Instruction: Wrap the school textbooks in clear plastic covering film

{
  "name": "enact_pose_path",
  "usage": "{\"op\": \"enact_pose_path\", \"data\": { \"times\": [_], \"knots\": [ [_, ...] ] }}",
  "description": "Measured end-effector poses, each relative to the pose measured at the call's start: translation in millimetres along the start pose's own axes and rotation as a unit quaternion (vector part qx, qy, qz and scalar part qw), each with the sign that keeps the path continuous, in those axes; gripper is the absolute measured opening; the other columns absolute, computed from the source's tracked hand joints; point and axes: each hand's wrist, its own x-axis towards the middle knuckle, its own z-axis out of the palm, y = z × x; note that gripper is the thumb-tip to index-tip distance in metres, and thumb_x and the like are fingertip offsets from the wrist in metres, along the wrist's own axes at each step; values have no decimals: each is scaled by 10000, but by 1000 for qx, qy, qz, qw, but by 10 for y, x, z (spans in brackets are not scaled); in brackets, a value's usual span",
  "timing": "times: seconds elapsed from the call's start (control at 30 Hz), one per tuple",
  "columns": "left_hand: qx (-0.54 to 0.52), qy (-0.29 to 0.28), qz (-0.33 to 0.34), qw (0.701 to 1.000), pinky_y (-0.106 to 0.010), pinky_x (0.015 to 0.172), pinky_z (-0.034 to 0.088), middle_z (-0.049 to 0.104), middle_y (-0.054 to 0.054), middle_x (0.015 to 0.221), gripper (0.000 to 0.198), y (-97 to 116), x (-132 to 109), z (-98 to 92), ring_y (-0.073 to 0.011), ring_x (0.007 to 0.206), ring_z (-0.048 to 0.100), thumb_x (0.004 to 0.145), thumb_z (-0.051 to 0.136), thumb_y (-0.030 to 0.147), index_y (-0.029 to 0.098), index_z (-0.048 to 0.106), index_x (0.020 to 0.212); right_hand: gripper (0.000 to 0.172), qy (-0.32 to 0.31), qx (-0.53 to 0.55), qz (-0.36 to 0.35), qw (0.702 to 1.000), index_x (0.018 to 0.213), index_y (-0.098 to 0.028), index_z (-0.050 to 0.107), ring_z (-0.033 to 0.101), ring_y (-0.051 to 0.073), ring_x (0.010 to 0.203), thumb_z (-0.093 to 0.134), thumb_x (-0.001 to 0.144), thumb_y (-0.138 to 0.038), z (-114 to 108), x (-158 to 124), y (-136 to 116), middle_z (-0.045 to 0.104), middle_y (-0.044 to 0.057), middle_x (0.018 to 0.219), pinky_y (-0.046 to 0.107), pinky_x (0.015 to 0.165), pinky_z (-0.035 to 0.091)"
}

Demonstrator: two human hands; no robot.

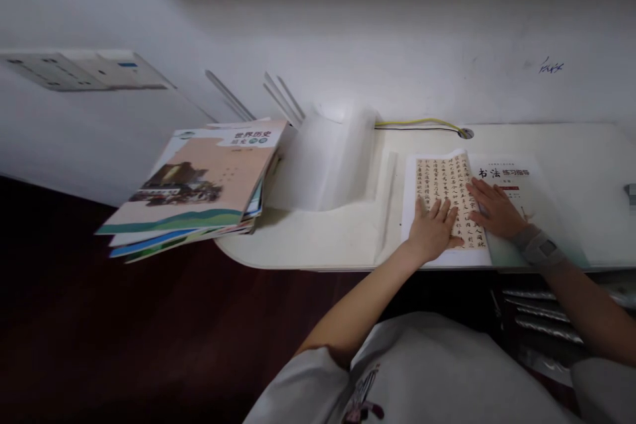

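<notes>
A calligraphy workbook [507, 175] lies on the white desk, with a leaf of columned brush characters [440, 175] on its left side and its printed title on the right. My left hand [431, 232] rests on that leaf, fingers spread flat. My right hand [499, 209] lies at the leaf's right edge, fingers stretched out over the title side. Neither hand grips anything. A clear plastic strip or sheet edge [387, 209] shows on the desk just left of the workbook.
A stack of textbooks [199, 179] overhangs the desk's left end. Clear plastic sheets or covers [322, 162] stand blurred beside it. A yellow cable [422, 121] runs along the wall to a desk hole [466, 134]. A wall socket panel [84, 71] is at upper left.
</notes>
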Motion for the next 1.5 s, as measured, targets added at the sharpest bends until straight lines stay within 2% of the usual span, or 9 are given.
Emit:
{"op": "enact_pose_path", "data": {
  "times": [0.4, 0.63, 0.9, 1.23, 1.4, 1.5],
  "knots": [
    [12, -11, -6, 1000, -668, 1068, 72, 281, -142, 1489, 670, -16, -89, -72, -306, 1386, 207, 908, 313, 561, 127, 317, 1418, 649, 3, -4, -17, 1000, 1456, -226, 237, 236, 287, 1378, 340, 892, -527, 31, 1, 11, 250, 97, 1512, 535, 1069, 244],
    [5, -14, -11, 1000, -679, 1056, 92, 278, -98, 1499, 672, -86, -164, -70, -332, 1395, 157, 882, 344, 597, 202, 318, 1425, 644, -10, -14, -38, 999, 1455, -219, 234, 251, 291, 1372, 336, 896, -522, 28, -6, 5, 294, 94, 1495, 551, 1071, 234],
    [13, -33, -24, 999, -685, 1055, 90, 282, -85, 1498, 655, -129, -167, -128, -330, 1398, 148, 882, 377, 576, 198, 338, 1415, 674, -19, -35, -36, 999, 1444, -202, 269, 251, 302, 1370, 369, 878, -554, 34, 2, -19, 292, 109, 1494, 559, 1078, 214],
    [18, -33, -9, 999, -677, 1060, 104, 286, -110, 1492, 625, -118, -296, -116, -327, 1395, 167, 898, 376, 538, 184, 346, 1412, 745, -34, -29, -47, 998, 1462, -187, 210, 208, 304, 1384, 377, 861, -595, 24, 2, -27, 253, 125, 1507, 557, 1088, 192],
    [-7, -16, -8, 1000, -672, 1055, 121, 379, -117, 1451, 626, -180, -163, -165, -332, 1395, 157, 900, 327, 561, 194, 354, 1406, 733, -39, -28, -55, 997, 1462, -230, 217, 220, 317, 1378, 384, 854, -605, -7, -1, -49, 267, 104, 1505, 579, 1078, 194],
    [-5, -18, -51, 999, -640, 1074, 107, 257, -138, 1504, 665, -201, 12, -197, -329, 1404, 113, 911, 276, 554, 152, 276, 1441, 715, -38, -29, -55, 997, 1460, -250, 220, 214, 316, 1380, 380, 858, -599, -2, -2, -39, 277, 89, 1503, 581, 1080, 186]
  ]
}}
